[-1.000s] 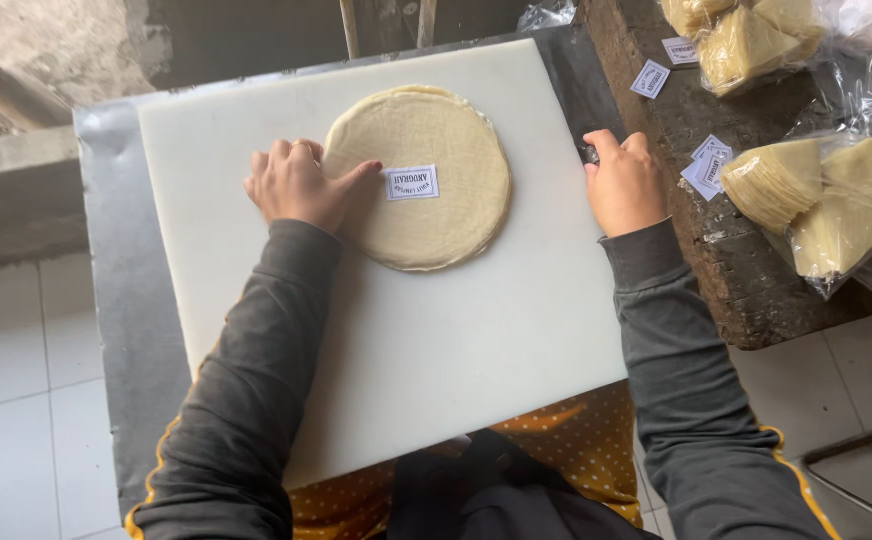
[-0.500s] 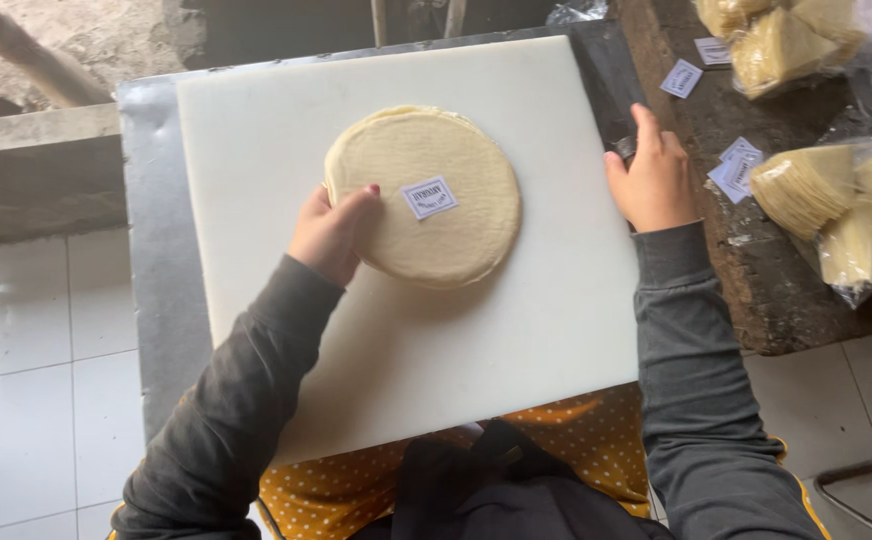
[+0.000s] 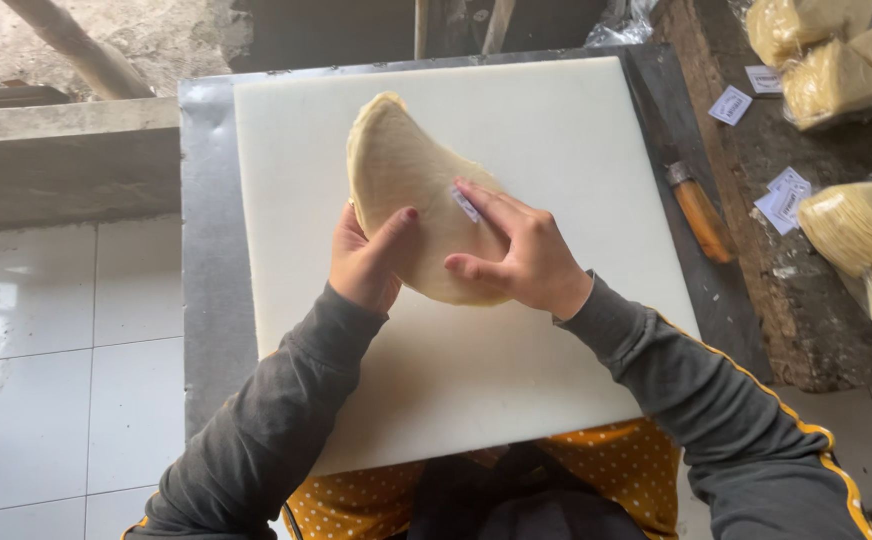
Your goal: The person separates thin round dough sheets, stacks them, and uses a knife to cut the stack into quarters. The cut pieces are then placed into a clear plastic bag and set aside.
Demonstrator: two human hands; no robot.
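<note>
left hand (image 3: 368, 262) clamped on lower left edge of folded flatbread stack (image 3: 406, 180), thumb on top. stack rests mid white cutting board (image 3: 556, 130). right hand (image 3: 516, 255) presses flat, fingers spread, touching small paper label (image 3: 464, 203). wooden-handled knife (image 3: 701, 218) at board's right edge.

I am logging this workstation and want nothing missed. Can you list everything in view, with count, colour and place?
Stack of flatbreads: one, pale cream, on the board, lifted and folded by both hands.
Paper label: one, white, on the stack under the right fingers.
Cutting board: one, white, on the metal table.
Metal table: one, grey, under the board.
Knife: one, wooden handle, right of the board.
Loose labels: several, white, on the dark counter at right.
Bagged flatbreads: several bags, clear with cream contents, far right.
Floor tiles: white, at left.
Left hand: grips the stack's left edge.
Right hand: presses on the stack.
</note>
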